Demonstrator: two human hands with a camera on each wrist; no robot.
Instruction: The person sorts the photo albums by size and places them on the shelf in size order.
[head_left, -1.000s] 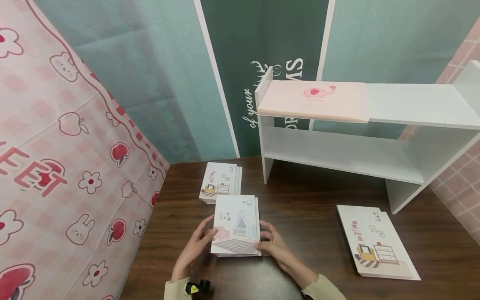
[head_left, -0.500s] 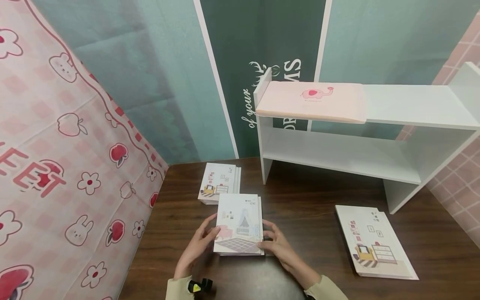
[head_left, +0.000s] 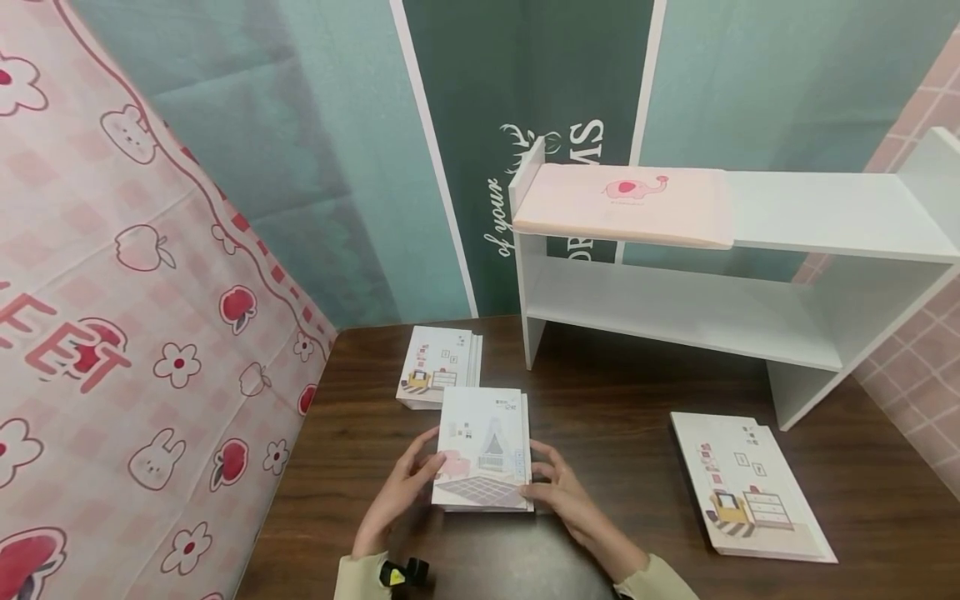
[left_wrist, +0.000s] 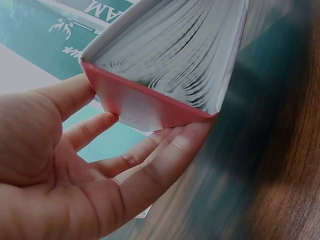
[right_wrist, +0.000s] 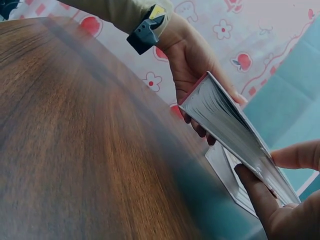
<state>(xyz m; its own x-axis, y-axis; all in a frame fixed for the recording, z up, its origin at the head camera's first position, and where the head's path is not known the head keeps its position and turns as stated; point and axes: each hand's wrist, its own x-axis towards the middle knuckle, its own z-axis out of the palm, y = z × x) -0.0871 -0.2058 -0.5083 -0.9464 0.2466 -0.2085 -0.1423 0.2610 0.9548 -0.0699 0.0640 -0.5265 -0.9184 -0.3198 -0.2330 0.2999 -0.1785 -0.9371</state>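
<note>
A small white hardcover photo album [head_left: 480,450], printed with a room scene, is held between both hands near the table's front. My left hand [head_left: 401,492] grips its left side, thumb on the cover and fingers under the red spine [left_wrist: 150,102]. At the opposite edge my right hand [head_left: 562,492] pinches the covers between thumb and fingers. Its thick bundle of leaves [left_wrist: 170,50] shows at the near end, slightly fanned. In the right wrist view the album is tilted, raised above the table. Parts of the fingers are hidden beneath it.
Behind the held album lies a stack of similar albums [head_left: 438,367]. More white albums [head_left: 750,492] lie at the right on the brown wooden table [head_left: 600,417]. A white two-tier shelf [head_left: 682,317] stands at the back right, with a pink elephant-print cloth [head_left: 626,204] on top.
Both hands have shifted slightly to the right in the head view, carrying the photo album with them. Their hold looks the same. The other albums and shelf have stayed put.
</note>
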